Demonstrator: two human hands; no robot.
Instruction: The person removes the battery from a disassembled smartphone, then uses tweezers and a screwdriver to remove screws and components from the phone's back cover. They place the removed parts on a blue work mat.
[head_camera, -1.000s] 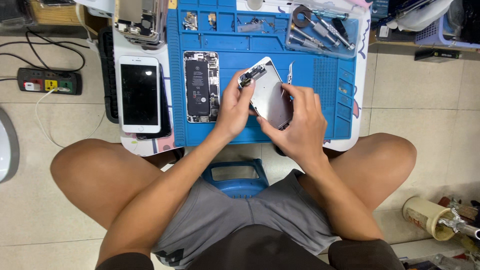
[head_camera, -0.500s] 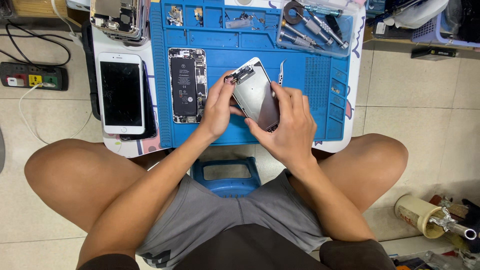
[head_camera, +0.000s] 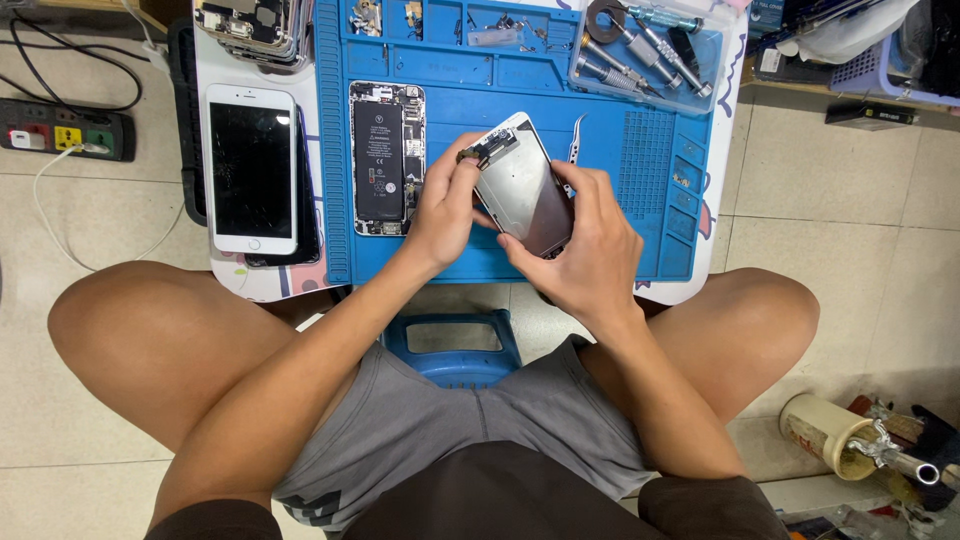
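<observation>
Hands meet over the blue repair mat (head_camera: 640, 150) on my worktop, both closed on one detached phone screen panel (head_camera: 523, 185), which is tilted with its metal back up, above the middle of the mat. My left hand (head_camera: 445, 205) pinches the panel's upper left corner, where small parts and a cable sit; my right hand (head_camera: 590, 240) grips its lower right edge, fingers (head_camera: 585, 185) curled over the side. Just left of the panel an opened phone body (head_camera: 386, 158) lies flat on the mat, battery showing. Tweezers (head_camera: 573, 140) lie just beyond my right hand. A white phone (head_camera: 251, 168) rests face up beside the mat's left edge. A tray of screwdrivers (head_camera: 640, 45) sits at the mat's far right corner.
</observation>
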